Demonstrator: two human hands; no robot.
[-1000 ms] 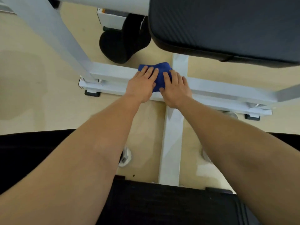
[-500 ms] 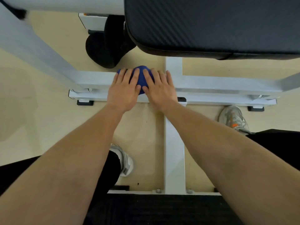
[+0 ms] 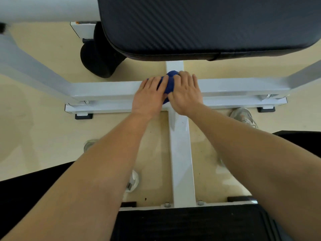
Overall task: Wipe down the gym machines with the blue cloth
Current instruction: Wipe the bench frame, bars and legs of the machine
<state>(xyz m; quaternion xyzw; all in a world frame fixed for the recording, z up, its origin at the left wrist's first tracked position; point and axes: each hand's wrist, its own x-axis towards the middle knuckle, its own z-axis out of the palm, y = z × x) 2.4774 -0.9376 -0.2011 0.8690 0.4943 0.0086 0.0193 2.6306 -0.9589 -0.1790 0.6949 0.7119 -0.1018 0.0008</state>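
Note:
A blue cloth is bunched on the white crossbar of a gym machine's base frame, where it meets the centre rail. My left hand presses flat on the cloth's left side. My right hand presses on its right side, fingers spread over it. Only a strip of cloth shows between the hands and past the fingertips.
A black padded seat overhangs the crossbar from above. A black foam roller sits at the back left. A white slanted post rises on the left. A black textured footplate lies nearest me. My shoes stand on the beige floor.
Both hands slid the cloth leftward along the crossbar, then back right to the junction with the centre rail. The view has shifted, so the frame sits further right.

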